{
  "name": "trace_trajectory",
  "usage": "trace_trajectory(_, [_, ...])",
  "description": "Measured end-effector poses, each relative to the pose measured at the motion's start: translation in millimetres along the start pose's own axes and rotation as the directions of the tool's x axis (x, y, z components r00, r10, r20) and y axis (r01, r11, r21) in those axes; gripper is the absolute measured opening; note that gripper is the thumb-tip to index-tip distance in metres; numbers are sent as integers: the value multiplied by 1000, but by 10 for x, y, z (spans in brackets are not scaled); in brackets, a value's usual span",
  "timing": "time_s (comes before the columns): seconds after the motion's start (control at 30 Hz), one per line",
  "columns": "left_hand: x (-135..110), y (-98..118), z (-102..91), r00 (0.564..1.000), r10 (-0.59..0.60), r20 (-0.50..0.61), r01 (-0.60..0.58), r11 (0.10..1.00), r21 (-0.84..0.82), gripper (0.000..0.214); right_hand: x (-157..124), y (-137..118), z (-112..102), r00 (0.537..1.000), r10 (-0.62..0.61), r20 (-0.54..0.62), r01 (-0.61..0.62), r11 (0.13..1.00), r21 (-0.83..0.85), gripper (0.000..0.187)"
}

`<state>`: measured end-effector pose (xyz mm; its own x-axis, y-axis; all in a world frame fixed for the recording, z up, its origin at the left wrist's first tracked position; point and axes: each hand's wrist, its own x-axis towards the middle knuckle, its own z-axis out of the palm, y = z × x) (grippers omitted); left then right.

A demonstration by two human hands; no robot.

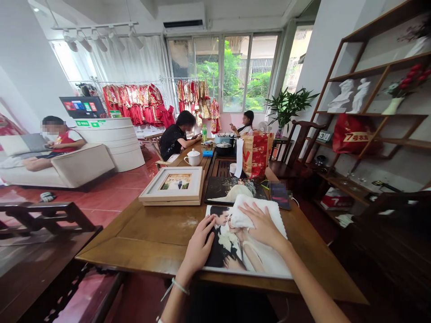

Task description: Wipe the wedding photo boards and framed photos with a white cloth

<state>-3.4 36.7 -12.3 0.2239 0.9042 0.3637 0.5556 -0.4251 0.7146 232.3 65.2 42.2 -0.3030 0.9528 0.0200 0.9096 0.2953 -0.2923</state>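
A large photo print (232, 251) of a couple lies flat at the near edge of the wooden table. My right hand (261, 223) rests with spread fingers on a folded white cloth (241, 216), pressing it against the upper part of the print. Flat along the print's left side lies my left hand (201, 242), fingers stretched out and touching its edge, holding nothing. Just beyond the print is a dark panel (215, 186) with a pale picture on it. To the left, a light-framed photo (173, 185) rests on top of another frame.
A white lidded cup (193, 158), a blue box (207, 153) and a red-and-brown paper bag (257, 154) stand farther along the table (148, 235). A phone (280, 195) with a cable lies right of the panel. Two people sit at the far end; another sits on the sofa (81, 166).
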Motion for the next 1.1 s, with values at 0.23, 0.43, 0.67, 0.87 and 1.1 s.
trace_trajectory(0.23, [-2, 21, -5, 1000, -4, -13, 4, 1000, -10, 43, -729, -417, 212, 990, -136, 36, 137, 990, -26, 100])
trace_trajectory(0.43, [-1, 25, -9, 1000, -4, -13, 4, 1000, -2, 43, -1121, -581, 137, 938, -181, 296, 164, 983, 81, 107])
trace_trajectory(0.67, [-5, 4, -2, 1000, 0, -11, 0, 1000, -4, 43, -599, -211, 41, 991, -97, 90, 94, 995, 43, 91])
trace_trajectory(0.87, [3, -15, 8, 1000, -2, -14, 2, 1000, -9, 44, -61, -107, 25, 999, 28, -22, -28, 999, -34, 67])
trace_trajectory(1.1, [8, 7, 0, 1000, -3, -13, 3, 1000, -16, 44, -687, -712, 175, 982, -155, 110, 155, 988, 8, 90])
